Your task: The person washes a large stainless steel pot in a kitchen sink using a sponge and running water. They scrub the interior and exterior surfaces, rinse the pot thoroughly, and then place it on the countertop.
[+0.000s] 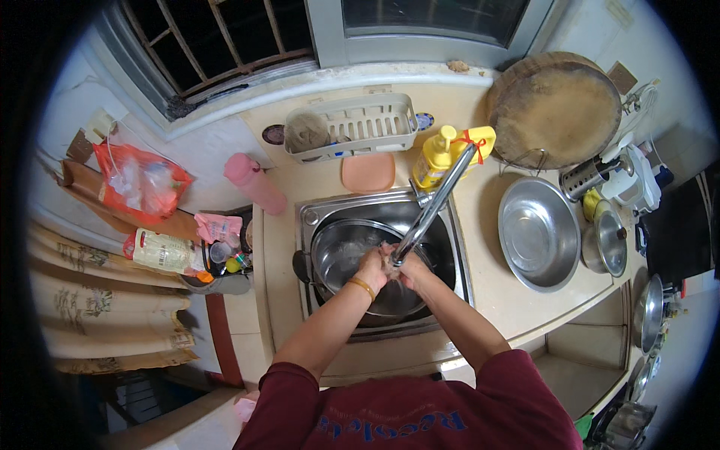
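Note:
Both my hands meet under the spout of a chrome faucet (432,211), over a stainless steel sink (450,253). My left hand (373,269), with a yellowish bangle (363,288) on its wrist, is bent inwards against my right hand (412,269). Something pale and pinkish shows between the fingers, but the spout's end partly covers it; I cannot tell whether it is an object or only fingertips. Below them, a wide round metal basin (332,256) with water in it sits in the sink. A dark rounded utensil or handle (301,266) juts over the sink's left rim.
Behind the sink stand a yellow pump bottle (430,166), a pink dish (368,173) and a plastic rack (365,126). A pink bottle (256,183) is at left. On the right are a metal bowl (534,236), a lidded pot (604,239) and a round wooden chopping block (557,112).

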`<state>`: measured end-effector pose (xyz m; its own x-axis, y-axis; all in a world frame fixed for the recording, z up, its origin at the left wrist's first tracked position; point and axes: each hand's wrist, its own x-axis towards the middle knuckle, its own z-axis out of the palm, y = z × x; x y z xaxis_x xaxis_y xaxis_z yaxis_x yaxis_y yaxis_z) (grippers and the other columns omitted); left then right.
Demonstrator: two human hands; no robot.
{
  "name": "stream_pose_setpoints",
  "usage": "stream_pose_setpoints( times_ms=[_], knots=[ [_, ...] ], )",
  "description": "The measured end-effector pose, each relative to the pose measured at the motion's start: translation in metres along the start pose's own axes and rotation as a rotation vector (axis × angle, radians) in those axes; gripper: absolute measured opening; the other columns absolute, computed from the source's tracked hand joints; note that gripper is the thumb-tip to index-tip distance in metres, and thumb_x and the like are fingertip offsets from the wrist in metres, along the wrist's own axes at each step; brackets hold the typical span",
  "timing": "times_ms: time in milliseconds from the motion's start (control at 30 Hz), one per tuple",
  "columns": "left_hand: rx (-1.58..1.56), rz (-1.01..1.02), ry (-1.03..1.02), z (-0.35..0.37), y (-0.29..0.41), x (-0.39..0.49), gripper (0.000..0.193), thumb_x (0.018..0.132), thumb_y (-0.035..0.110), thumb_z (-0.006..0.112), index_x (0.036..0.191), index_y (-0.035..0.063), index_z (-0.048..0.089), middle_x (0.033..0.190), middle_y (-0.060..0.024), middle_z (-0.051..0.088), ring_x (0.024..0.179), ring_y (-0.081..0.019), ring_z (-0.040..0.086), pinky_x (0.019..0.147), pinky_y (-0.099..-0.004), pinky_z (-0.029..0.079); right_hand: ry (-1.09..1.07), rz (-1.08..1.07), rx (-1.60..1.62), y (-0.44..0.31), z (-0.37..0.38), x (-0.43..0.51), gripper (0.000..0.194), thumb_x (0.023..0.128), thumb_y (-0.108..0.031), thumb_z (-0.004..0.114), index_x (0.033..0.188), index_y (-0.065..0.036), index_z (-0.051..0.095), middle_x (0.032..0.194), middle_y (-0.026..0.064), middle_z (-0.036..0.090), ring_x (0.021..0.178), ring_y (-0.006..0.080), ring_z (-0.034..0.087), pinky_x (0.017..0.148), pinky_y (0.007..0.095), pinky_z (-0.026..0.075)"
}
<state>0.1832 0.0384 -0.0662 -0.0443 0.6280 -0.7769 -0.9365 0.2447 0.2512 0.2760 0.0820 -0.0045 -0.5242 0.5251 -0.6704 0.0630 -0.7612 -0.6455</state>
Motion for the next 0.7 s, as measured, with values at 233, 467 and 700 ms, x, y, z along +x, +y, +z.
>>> stream_pose_setpoints(
  times_ms=[233,467,700],
  knots=[
    [-0.135,0.08,-0.05,0.014,-0.016,-0.021,0.012,0.091,0.017,0.053,0.093,0.0048,0.054,0.085,-0.0068,0.059,0.079,-0.0235,0.06,0.069,-0.0394,0.051,-0.141,0.099,0.279,-0.033,-0.029,-0.078,0.048,0.096,-0.048,0.04,0.111,-0.007,0.06,0.101,0.0093,0.065,0.08,0.0206,0.064,0.06,0.0323,0.051],
    [-0.141,0.192,0.189,0.038,0.002,-0.126,0.014,0.089,0.006,0.052,0.102,0.0015,0.054,0.1,-0.0115,0.06,0.094,-0.0265,0.06,0.083,-0.0424,0.052,-0.174,0.082,0.369,-0.025,-0.033,-0.091,0.052,0.094,-0.052,0.04,0.116,-0.007,0.055,0.1,0.0104,0.064,0.08,0.023,0.065,0.058,0.0304,0.053],
    [-0.086,0.258,0.292,0.02,0.002,-0.113,0.015,0.089,0.014,0.057,0.101,0.0054,0.055,0.099,-0.0085,0.061,0.089,-0.0224,0.06,0.075,-0.0373,0.051,-0.012,-0.07,0.065,-0.02,-0.002,-0.065,0.015,0.092,-0.019,0.054,0.101,-0.008,0.059,0.082,0.0069,0.064,0.063,0.0162,0.059,0.051,0.0267,0.045]
  ],
)
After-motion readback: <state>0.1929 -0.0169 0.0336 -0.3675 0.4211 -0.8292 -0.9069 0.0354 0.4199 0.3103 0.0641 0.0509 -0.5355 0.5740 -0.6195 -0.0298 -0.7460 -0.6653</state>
